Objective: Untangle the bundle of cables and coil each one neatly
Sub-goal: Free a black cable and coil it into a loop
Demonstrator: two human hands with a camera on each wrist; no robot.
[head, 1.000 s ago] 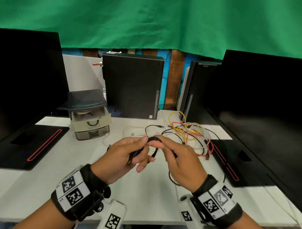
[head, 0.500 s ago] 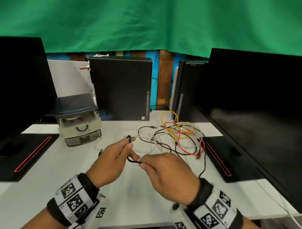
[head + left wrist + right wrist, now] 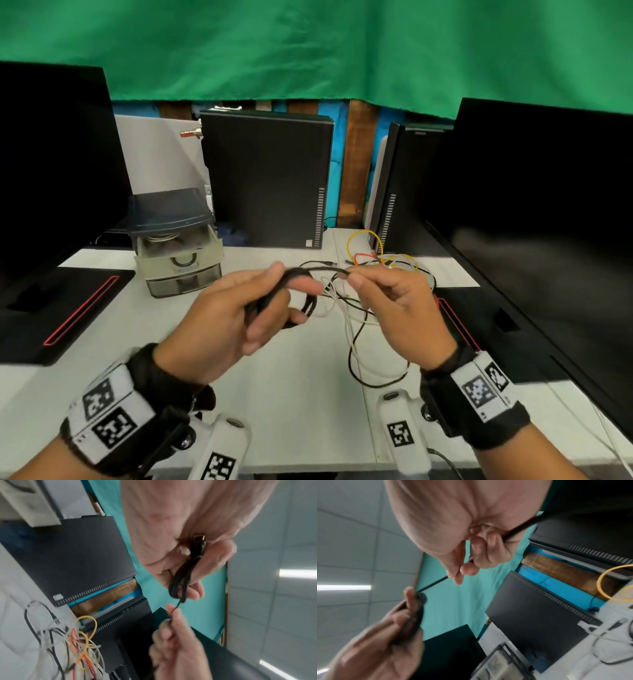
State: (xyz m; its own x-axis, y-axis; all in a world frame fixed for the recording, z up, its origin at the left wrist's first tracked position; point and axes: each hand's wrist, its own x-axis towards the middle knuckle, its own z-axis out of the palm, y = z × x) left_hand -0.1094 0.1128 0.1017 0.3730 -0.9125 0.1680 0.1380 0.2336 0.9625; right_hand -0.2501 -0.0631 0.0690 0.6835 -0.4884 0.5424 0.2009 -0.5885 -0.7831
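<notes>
Black cable (image 3: 301, 274) held above white counter (image 3: 298, 394) between both hands. Left hand (image 3: 226, 318) raised, fingers curled round coiled loops, thumb on top; plug end (image 3: 199, 539) against palm. Right hand (image 3: 400, 308) pinches thin, smooth free strand, thumb and forefinger. Tangled bundle (image 3: 383, 263), yellow, red, white wires, on counter behind.

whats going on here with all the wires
A person is coiling a black cable above a white desk. The left hand grips the loops already wound, with a plug end tucked against the palm. The right hand pinches the free length and feeds it over. A tangle of yellow, red, white and black cables lies on the desk behind, not yet sorted.
</notes>
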